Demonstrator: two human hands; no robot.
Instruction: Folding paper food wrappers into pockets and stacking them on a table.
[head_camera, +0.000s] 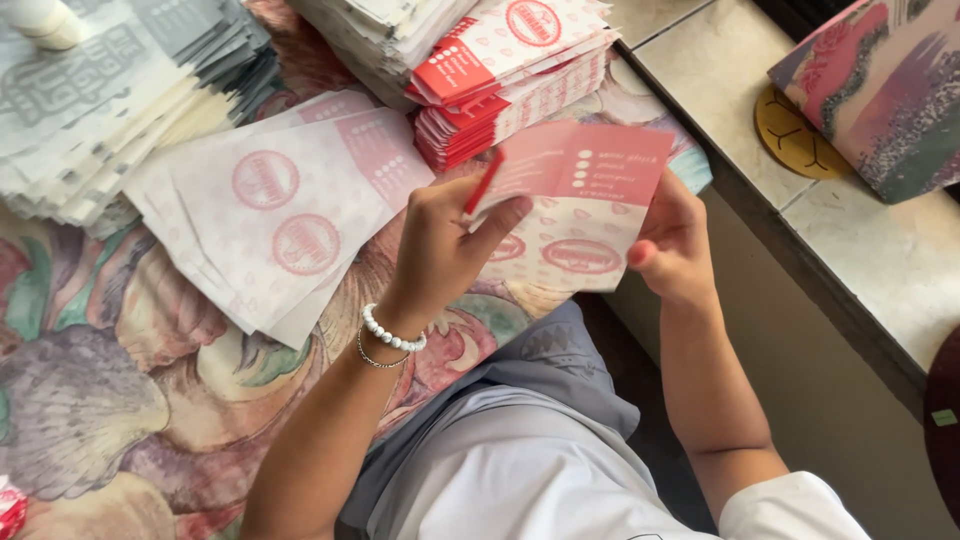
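The grey trouser leg (520, 440) lies nearest. Above it, the left hand (445, 245) and right hand (675, 245) both grasp a red-and-white paper bag (575, 205) by opposite edges, beside the stacked bags (510, 80).

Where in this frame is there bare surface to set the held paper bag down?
Free: patterned cloth below the flat bags, left of the left hand, and the stone ledge. Crowded: top, where paper stacks and folded bags pile up.

Floral sheet (90, 400) w/ daylight, stone ledge (880, 260) at right.
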